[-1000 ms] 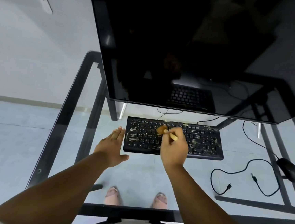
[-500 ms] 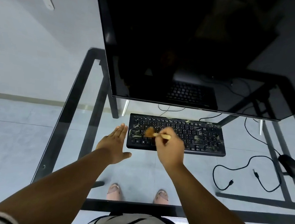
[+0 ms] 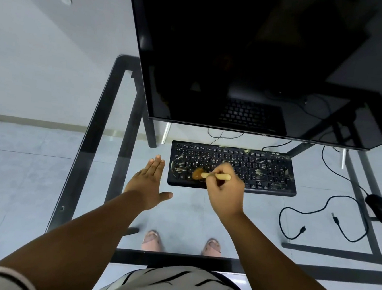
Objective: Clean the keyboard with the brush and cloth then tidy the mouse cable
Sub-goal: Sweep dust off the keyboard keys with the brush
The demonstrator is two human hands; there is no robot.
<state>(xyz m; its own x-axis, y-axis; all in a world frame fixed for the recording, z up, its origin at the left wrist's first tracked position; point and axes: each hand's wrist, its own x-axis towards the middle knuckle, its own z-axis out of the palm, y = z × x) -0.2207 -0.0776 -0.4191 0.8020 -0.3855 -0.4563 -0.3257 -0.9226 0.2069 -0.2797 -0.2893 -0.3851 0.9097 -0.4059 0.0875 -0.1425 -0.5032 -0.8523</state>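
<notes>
A black keyboard (image 3: pixel 264 169) with pale dusty smears lies on the glass desk under the monitor. My right hand (image 3: pixel 226 189) grips a small brush (image 3: pixel 206 174) with a light wooden handle; its brown bristles touch the keyboard's lower left keys. Flat on the glass just left of the keyboard rests my left hand (image 3: pixel 148 182), fingers straight and together. A black mouse (image 3: pixel 380 209) sits at the right, its cable (image 3: pixel 313 211) looping loosely over the glass. No cloth is in view.
A large dark monitor (image 3: pixel 250 57) overhangs the back of the glass desk (image 3: pixel 179 215), whose black frame runs along the left and front edges. Thin cables trail behind the keyboard. My feet show on the floor through the glass.
My right hand has swept the brush leftward and toward the front of the keyboard, from the middle keys to the lower left ones. My left hand has stayed in place.
</notes>
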